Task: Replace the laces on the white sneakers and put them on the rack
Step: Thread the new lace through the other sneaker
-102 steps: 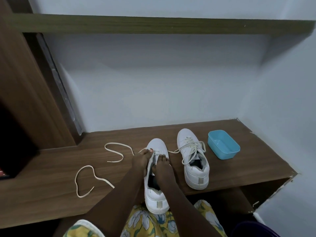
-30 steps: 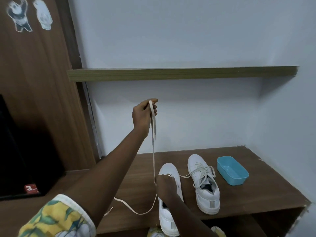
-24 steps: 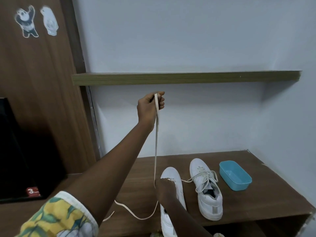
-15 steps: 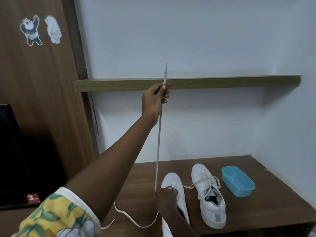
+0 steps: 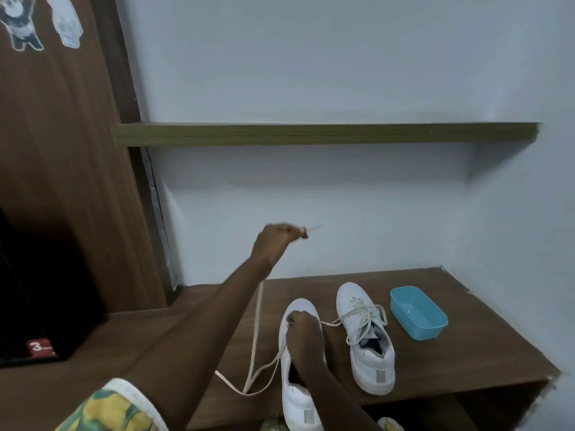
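left hand (image 5: pixel 275 241) pinches the lace (image 5: pixel 255 331) end up high, right hand (image 5: pixel 303 334) grips the near sneaker (image 5: pixel 295 402) on the bench (image 5: pixel 466 353); risk: slack loop snags, or a hard tug pulls the lace clean out of its eyelet.

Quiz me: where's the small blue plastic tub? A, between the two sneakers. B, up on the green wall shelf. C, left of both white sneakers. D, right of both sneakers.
D: the small blue plastic tub stands on the brown wooden bench, right of the laced white sneaker, which is itself right of the other white sneaker.
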`<state>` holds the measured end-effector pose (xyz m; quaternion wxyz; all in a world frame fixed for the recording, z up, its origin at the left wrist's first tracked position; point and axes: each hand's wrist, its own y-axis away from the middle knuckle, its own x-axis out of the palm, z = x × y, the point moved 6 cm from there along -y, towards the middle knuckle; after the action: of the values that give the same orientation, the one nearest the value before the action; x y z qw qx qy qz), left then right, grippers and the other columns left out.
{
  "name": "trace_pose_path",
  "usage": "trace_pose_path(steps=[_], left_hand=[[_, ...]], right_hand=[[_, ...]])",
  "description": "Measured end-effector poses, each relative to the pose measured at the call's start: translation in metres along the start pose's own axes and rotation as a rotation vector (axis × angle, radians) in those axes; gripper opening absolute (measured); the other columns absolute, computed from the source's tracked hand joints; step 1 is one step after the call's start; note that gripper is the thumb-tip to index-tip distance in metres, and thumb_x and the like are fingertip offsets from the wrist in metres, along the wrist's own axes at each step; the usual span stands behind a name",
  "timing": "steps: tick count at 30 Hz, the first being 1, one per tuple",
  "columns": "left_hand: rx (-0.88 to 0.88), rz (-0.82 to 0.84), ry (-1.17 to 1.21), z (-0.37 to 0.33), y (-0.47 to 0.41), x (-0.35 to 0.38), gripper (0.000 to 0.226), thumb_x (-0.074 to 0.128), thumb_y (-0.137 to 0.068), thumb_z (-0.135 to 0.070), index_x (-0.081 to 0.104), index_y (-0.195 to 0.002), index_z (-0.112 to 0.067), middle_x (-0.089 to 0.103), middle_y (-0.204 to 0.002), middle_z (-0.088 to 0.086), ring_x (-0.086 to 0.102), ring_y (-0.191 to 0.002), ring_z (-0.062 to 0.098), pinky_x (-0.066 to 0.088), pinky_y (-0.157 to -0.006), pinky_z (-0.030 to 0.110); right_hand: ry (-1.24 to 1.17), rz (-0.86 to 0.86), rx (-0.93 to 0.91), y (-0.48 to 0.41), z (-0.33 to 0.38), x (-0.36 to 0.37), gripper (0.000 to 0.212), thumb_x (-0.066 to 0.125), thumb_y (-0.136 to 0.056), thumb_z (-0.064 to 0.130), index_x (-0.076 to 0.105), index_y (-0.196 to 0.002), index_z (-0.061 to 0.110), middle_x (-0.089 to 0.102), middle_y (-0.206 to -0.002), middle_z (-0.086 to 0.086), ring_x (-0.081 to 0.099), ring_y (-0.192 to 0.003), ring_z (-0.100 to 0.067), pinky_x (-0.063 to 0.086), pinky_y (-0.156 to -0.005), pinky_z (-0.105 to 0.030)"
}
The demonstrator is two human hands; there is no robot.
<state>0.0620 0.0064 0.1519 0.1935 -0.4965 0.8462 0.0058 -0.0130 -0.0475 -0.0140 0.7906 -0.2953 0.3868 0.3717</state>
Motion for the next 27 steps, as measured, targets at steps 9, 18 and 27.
trace_pose_path(steps=[9, 18, 27], left_hand=[[-0.335, -0.004, 0.022, 0.143, 0.033, 0.054, 0.024, 0.060, -0.088, -0.011, 0.061, -0.064, -0.011, 0.057, -0.064, 0.002, 0.052, -0.064, 0.014, 0.040, -0.060, 0.024], [-0.350, 0.054, -0.174, 0.174, 0.029, 0.067, 0.025, 0.049, -0.082, 0.005, 0.073, -0.086, 0.000, 0.068, -0.076, 0.007, 0.062, -0.074, 0.021, 0.045, -0.067, 0.026], [-0.287, 0.046, -0.331, 0.186, 0.033, 0.089, 0.020, 0.057, -0.080, -0.004, 0.076, -0.078, -0.006, 0.069, -0.072, 0.002, 0.049, -0.057, 0.003, 0.034, -0.046, 0.008]], right_hand=[[0.060, 0.223, 0.102, 0.017, -0.044, 0.021, 0.033, 0.049, -0.091, 0.037, 0.053, -0.113, 0.011, 0.053, -0.121, -0.006, 0.052, -0.113, -0.021, 0.040, -0.093, -0.028], [0.062, 0.099, 0.191, 0.008, -0.040, 0.020, 0.028, 0.034, -0.100, 0.016, 0.049, -0.123, 0.013, 0.047, -0.131, -0.006, 0.048, -0.122, -0.023, 0.041, -0.098, -0.029], [-0.341, -0.093, 0.483, 0.011, -0.073, 0.006, 0.031, 0.044, -0.097, 0.016, 0.061, -0.122, 0.011, 0.063, -0.119, -0.012, 0.057, -0.112, -0.031, 0.047, -0.086, -0.036]])
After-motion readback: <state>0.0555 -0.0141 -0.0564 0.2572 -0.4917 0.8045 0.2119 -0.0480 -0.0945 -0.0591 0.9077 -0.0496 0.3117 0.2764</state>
